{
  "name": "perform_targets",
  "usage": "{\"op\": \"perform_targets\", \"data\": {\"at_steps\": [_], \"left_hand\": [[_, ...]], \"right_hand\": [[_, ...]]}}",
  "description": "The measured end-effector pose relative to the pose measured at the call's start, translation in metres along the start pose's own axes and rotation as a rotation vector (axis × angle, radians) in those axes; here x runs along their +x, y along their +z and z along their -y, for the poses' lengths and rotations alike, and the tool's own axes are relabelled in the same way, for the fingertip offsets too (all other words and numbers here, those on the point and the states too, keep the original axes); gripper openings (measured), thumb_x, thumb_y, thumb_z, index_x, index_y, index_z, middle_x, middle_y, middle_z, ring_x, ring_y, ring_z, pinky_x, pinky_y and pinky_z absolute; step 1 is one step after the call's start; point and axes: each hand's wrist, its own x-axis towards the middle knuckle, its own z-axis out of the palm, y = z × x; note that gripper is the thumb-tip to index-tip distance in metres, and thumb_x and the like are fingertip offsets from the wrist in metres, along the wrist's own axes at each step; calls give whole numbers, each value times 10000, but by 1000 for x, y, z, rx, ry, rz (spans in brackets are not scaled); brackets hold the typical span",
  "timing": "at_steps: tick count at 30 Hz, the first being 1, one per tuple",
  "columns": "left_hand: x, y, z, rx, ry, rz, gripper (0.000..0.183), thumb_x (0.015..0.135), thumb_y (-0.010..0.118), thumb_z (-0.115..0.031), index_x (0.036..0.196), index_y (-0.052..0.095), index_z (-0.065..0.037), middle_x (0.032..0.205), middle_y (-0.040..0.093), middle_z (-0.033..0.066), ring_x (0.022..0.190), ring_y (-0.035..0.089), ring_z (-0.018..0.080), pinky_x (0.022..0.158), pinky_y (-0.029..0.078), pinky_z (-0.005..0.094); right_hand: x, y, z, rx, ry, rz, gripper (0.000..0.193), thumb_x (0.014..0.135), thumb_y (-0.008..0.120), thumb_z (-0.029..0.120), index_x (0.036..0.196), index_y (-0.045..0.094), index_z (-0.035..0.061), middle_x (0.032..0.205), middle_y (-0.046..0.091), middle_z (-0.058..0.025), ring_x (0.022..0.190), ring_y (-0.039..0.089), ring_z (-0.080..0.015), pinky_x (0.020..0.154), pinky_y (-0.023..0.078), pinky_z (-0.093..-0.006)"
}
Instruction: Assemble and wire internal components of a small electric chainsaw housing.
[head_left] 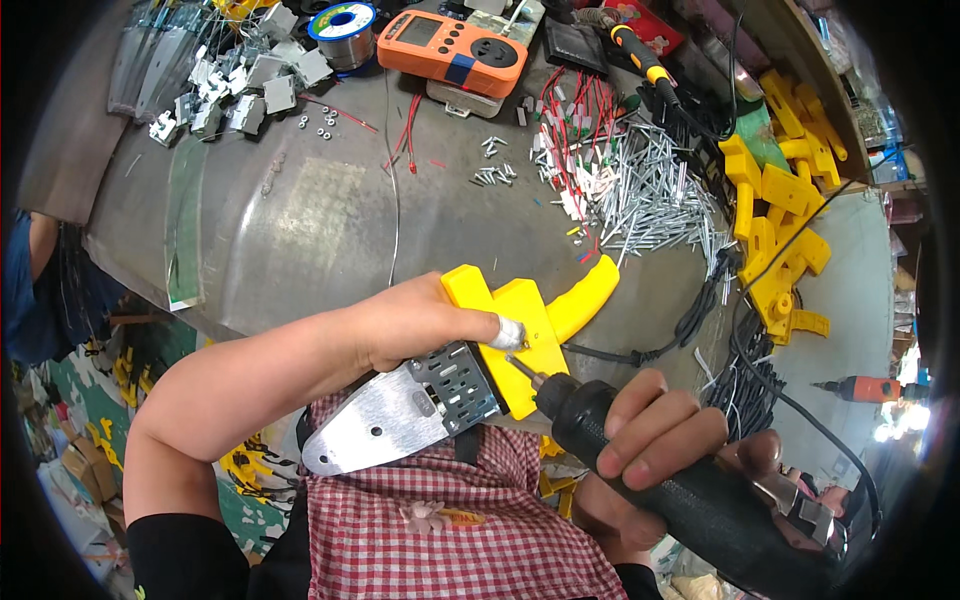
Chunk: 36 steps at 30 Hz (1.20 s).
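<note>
My left hand (pixel 430 318) is closed round the yellow plastic body of a pipe welder (pixel 385 415). Its flat pointed silver plate and perforated metal shroud point to the lower left, and its curved yellow handle (pixel 588 300) rises to the right. White tape wraps my left thumb, which presses on the yellow body. In my right hand (pixel 660 430) is a thick black electric screwdriver (pixel 710 510), tilted with its bit (pixel 525 370) at the yellow body, just below the thumb. Whether the bit sits in a screw hole, I cannot tell. A black cord (pixel 640 357) lies beside the handle.
Loose screws (pixel 665 190) and red-wired parts (pixel 575 115) are heaped at the back right, near yellow shells (pixel 780 230). Behind stand an orange meter (pixel 450 50), a solder spool (pixel 343 35) and metal brackets (pixel 265 80). A second screwdriver (pixel 865 390) hangs far right.
</note>
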Motion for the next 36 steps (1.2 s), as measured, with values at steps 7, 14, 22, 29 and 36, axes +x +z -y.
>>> {"op": "perform_targets", "data": {"at_steps": [7,14,22,29,36], "left_hand": [[-2,4,-4,12,2,-30,391,746,731,-211,1040,642,31,941,685,101,806,653,165,734,505,290],[-3,4,-4,37,-13,-30,377,762,728,-192,1055,639,26,944,683,95,820,644,148,735,505,279],[-3,8,-3,64,-8,-78,373,754,746,-209,1031,643,18,919,682,90,795,637,141,720,504,282],[-3,9,-4,129,40,-57,363,743,731,-195,1010,647,36,926,682,93,831,635,158,771,487,290],[3,-1,4,298,7,-1,482,740,751,-238,1120,609,23,1029,665,92,956,603,169,884,436,305]], "right_hand": [[-4,12,-4,37,-51,-168,788,761,748,85,1331,217,196,861,619,-123,707,628,-287,642,477,-424],[7,9,-7,-109,-38,-25,725,793,720,332,1380,334,150,722,514,-15,586,541,-136,607,390,-317],[5,7,-7,-148,-41,19,687,790,713,373,1354,367,193,738,541,-11,590,561,-144,588,400,-317],[10,12,-6,-94,-11,2,589,846,670,318,1343,381,193,675,542,-54,555,552,-165,559,392,-326],[26,-29,-6,119,-38,-320,715,842,665,277,1418,256,167,756,558,-25,600,522,-181,593,410,-335]]}}
